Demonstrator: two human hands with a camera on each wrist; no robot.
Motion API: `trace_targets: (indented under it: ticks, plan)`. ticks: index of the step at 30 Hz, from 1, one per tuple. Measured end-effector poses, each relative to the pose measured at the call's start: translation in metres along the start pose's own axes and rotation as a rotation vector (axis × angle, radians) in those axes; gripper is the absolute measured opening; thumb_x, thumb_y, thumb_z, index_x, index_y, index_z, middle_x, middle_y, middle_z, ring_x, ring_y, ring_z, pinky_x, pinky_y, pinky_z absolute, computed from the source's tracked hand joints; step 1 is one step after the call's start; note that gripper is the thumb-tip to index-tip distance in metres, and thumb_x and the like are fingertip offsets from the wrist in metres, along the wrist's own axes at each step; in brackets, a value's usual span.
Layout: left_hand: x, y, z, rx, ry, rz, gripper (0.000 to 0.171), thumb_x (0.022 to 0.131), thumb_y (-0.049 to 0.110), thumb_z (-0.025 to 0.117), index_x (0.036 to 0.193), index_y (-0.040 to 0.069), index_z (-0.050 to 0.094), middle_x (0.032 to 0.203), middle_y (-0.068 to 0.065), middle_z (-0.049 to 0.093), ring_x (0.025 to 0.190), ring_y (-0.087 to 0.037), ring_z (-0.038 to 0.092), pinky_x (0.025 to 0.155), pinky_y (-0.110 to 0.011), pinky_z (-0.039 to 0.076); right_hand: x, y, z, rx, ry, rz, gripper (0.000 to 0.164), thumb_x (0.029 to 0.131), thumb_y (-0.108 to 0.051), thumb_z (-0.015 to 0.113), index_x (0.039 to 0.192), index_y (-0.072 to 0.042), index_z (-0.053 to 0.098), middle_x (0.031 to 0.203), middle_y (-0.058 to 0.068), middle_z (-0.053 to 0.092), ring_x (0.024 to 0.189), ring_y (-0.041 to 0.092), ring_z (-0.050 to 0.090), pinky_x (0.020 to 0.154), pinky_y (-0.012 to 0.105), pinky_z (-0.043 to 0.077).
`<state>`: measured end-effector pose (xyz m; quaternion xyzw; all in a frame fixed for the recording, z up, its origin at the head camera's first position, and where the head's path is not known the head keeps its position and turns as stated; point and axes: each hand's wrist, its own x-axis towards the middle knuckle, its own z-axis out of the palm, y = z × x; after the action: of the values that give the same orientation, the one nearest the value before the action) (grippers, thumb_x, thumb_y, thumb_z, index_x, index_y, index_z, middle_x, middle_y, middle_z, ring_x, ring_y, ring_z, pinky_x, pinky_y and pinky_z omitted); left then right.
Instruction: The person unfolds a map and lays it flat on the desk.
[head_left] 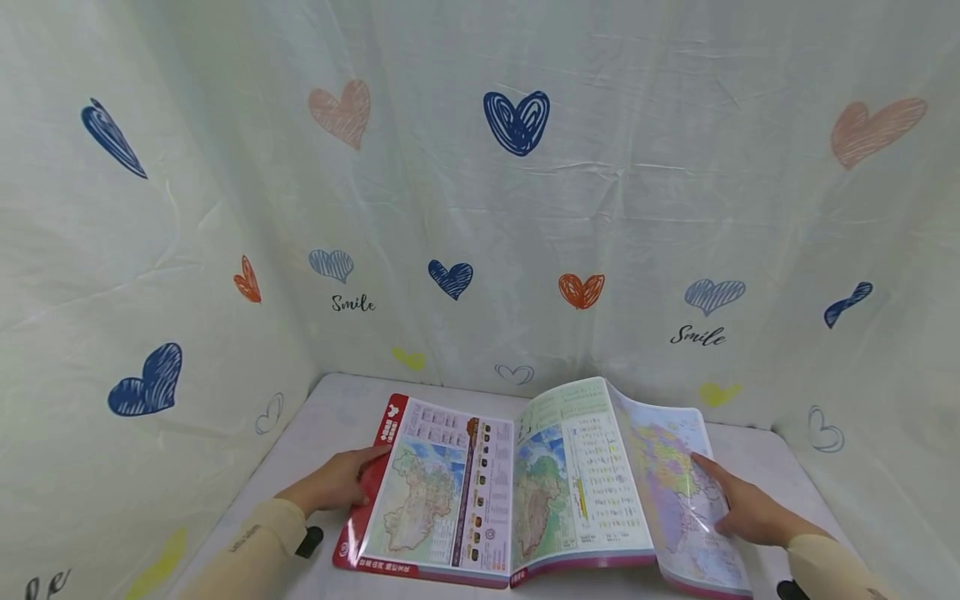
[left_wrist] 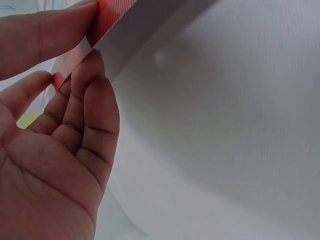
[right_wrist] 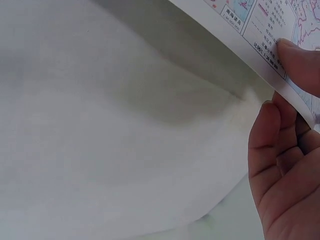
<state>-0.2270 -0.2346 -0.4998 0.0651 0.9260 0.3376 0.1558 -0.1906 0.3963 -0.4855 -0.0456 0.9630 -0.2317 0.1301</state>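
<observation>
A large folding map [head_left: 420, 500] stands partly unfolded on the table, its panels bent in a zigzag with a raised fold right of the middle. Coloured maps and small print cover the panels, and a red strip [head_left: 367, 500] runs down the left side. My left hand [head_left: 337, 482] grips that red edge; in the left wrist view the thumb lies on top and curled fingers [left_wrist: 100, 110] sit beneath. At the right side, my right hand [head_left: 753, 508] pinches the last panel's edge, thumb on the printed face and fingers [right_wrist: 265, 130] behind it.
A white table [head_left: 337, 400] with rounded corners lies under the map. Around it hangs a pale curtain [head_left: 637, 208] printed with hearts and the word "Smile", close to the table's back and sides. Dark bands [head_left: 309, 542] sit at both wrists beside cream sleeves.
</observation>
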Motion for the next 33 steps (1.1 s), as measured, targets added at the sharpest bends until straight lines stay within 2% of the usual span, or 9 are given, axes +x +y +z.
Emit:
trace_targets:
  ticks: [3, 11, 16, 20, 23, 27, 33]
  plan:
    - [0.0, -0.003, -0.002, -0.001, 0.002, -0.013, 0.085, 0.071, -0.007, 0.08, 0.148, 0.008, 0.047, 0.125, -0.015, 0.056, 0.093, -0.026, 0.053, 0.066, -0.035, 0.055, -0.002, 0.007, -0.001, -0.032, -0.003, 0.0, 0.105, 0.068, -0.001, 0.081, 0.153, 0.001, 0.02, 0.136, 0.044, 0.04, 0.113, 0.055, 0.052, 0.093, 0.07, 0.039]
    - [0.001, -0.006, -0.007, 0.024, 0.005, -0.019, 0.085, 0.071, -0.006, 0.08, 0.148, 0.007, 0.047, 0.126, -0.017, 0.056, 0.092, -0.027, 0.053, 0.065, -0.034, 0.055, -0.011, 0.021, -0.003, -0.077, 0.002, -0.002, 0.103, 0.062, 0.004, 0.078, 0.15, 0.005, 0.024, 0.125, 0.043, 0.05, 0.1, 0.042, 0.06, 0.088, 0.066, 0.045]
    - [-0.001, -0.004, -0.009, 0.028, 0.009, -0.037, 0.085, 0.072, -0.006, 0.08, 0.149, 0.006, 0.046, 0.126, -0.017, 0.056, 0.091, -0.026, 0.054, 0.065, -0.034, 0.055, -0.015, 0.031, -0.003, -0.078, 0.001, -0.013, 0.101, 0.061, 0.007, 0.075, 0.149, 0.006, 0.024, 0.117, 0.039, 0.056, 0.087, 0.034, 0.058, 0.084, 0.062, 0.048]
    - [-0.004, -0.003, -0.012, 0.027, 0.004, -0.036, 0.084, 0.072, -0.007, 0.079, 0.148, 0.005, 0.045, 0.126, -0.018, 0.056, 0.092, -0.027, 0.054, 0.066, -0.034, 0.056, -0.017, 0.037, -0.005, -0.072, -0.007, 0.003, 0.1, 0.061, 0.01, 0.072, 0.149, 0.005, 0.024, 0.11, 0.033, 0.06, 0.079, 0.031, 0.055, 0.077, 0.055, 0.05]
    - [-0.004, -0.005, -0.012, 0.027, 0.011, -0.041, 0.084, 0.072, -0.006, 0.08, 0.148, 0.005, 0.046, 0.128, -0.018, 0.055, 0.094, -0.027, 0.054, 0.066, -0.035, 0.057, -0.019, 0.04, -0.006, -0.083, -0.017, 0.023, 0.098, 0.061, 0.01, 0.07, 0.148, 0.005, 0.025, 0.106, 0.03, 0.061, 0.078, 0.032, 0.054, 0.077, 0.056, 0.049]
    - [-0.004, -0.007, -0.014, 0.024, 0.02, -0.051, 0.087, 0.071, -0.004, 0.082, 0.149, 0.005, 0.045, 0.129, -0.017, 0.055, 0.094, -0.026, 0.054, 0.066, -0.036, 0.058, -0.021, 0.044, -0.007, -0.116, -0.049, 0.076, 0.094, 0.066, 0.008, 0.07, 0.148, 0.004, 0.025, 0.111, 0.033, 0.058, 0.083, 0.034, 0.054, 0.084, 0.066, 0.045]
    - [-0.004, -0.007, -0.015, 0.033, 0.023, -0.055, 0.09, 0.069, -0.001, 0.086, 0.149, 0.005, 0.045, 0.127, -0.018, 0.056, 0.095, -0.026, 0.055, 0.066, -0.039, 0.059, -0.022, 0.05, -0.007, -0.113, -0.086, 0.126, 0.091, 0.069, 0.009, 0.069, 0.148, 0.004, 0.024, 0.113, 0.035, 0.056, 0.083, 0.035, 0.054, 0.084, 0.069, 0.044]
